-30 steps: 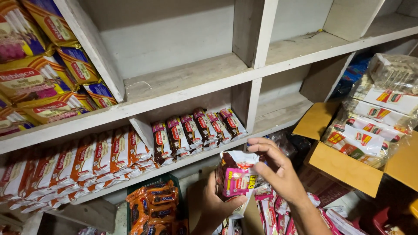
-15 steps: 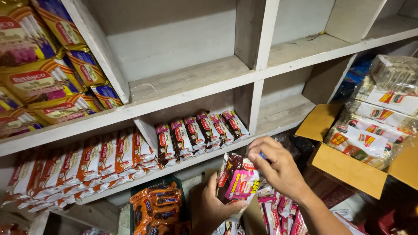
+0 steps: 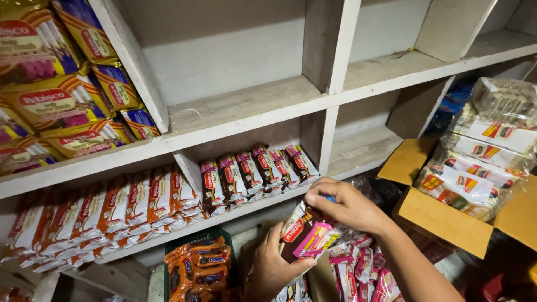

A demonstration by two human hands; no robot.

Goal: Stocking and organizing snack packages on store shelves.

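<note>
A: Head view. What is held, and where?

B: A brown-and-pink foil snack packet (image 3: 306,235) is gripped from below by the left hand (image 3: 274,268); its top edge is pinched by the closed fingers of the right hand (image 3: 347,206). It is held just below the front edge of the lower shelf.

A: How is the surrounding room laid out?

B: Worn white-painted wooden shelving (image 3: 246,114) is shown, split by upright dividers. Brown-and-red packets (image 3: 251,173) are stood in one lower compartment, orange-and-white packets (image 3: 100,210) in the next. Yellow-and-blue bags (image 3: 61,100) are stacked upper left. An open cardboard box (image 3: 447,215) of clear-wrapped packs is seen at right.
</note>
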